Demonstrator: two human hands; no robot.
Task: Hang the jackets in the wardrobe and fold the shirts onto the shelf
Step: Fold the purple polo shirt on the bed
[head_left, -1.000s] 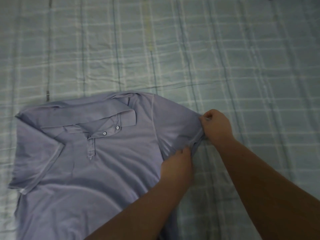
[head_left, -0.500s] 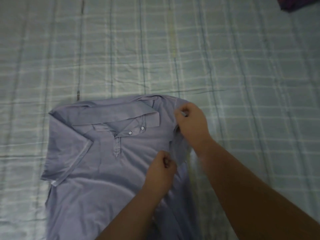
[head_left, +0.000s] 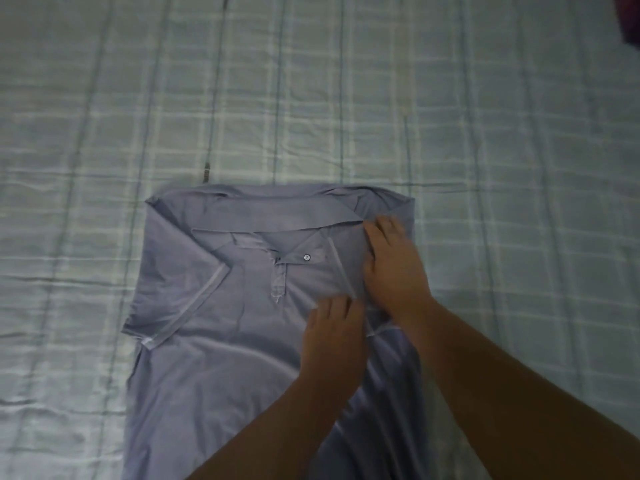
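Observation:
A lilac-blue polo shirt [head_left: 225, 358] lies face up on the bed, collar at the far end, both short sleeves folded in over its chest. My right hand [head_left: 393, 268] lies on the folded-in right sleeve just below the collar, fingers spread flat on the cloth. My left hand [head_left: 334, 336] rests beside it, a little nearer to me, fingertips on the sleeve's pale hem. Neither hand visibly pinches the fabric. My forearms hide the shirt's lower right part.
The shirt lies on a pale green checked bedsheet [head_left: 502, 150] that fills the view. A dark red piece of cloth [head_left: 632, 19] shows at the top right corner.
Both hands carried the shirt's right sleeve leftward, folding it over the chest, and now lie flat on it instead of pinching it.

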